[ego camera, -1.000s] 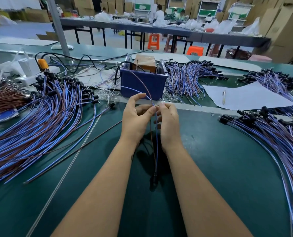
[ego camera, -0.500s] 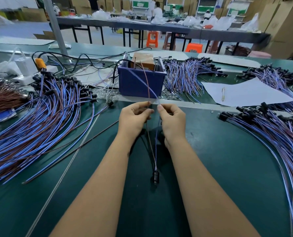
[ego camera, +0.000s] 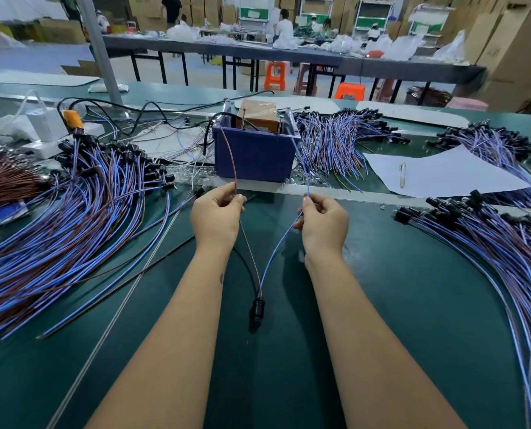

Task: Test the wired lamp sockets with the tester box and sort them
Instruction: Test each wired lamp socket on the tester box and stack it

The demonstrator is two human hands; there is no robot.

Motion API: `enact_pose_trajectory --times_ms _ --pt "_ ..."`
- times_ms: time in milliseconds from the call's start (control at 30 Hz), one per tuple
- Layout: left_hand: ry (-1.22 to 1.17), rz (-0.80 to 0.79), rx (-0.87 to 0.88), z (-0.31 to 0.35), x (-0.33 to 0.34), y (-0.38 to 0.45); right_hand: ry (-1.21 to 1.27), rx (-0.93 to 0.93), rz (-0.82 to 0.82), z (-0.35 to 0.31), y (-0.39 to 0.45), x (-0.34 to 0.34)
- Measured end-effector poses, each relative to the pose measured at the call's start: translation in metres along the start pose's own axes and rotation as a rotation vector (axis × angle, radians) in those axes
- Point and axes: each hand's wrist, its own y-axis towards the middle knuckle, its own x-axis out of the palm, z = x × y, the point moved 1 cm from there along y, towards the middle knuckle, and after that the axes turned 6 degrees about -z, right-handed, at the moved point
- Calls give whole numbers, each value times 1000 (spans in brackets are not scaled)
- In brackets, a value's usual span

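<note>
no legible text, faint marks on distant cardboard boxes [ego camera: 502,41] unreadable

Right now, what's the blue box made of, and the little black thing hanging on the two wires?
The blue box looks like molded plastic: one even colour, a faint sheen, a thick rolled rim. The black socket also looks like plastic, dark and slightly glossy, though it is small and a bit blurred. The brown wire and blue wire seem coated in smooth, bendy plastic; whatever is inside is hidden.
</note>
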Motion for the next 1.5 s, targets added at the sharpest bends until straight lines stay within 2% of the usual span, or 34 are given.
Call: enact_pose_trajectory --times_ms 533,1500 --pt "94 -49 -18 -2 1 -1 -105 -59 -132 3 -2 2" --pt "196 -53 -12 9 2 -11 -147 -86 -139 0 -6 2"
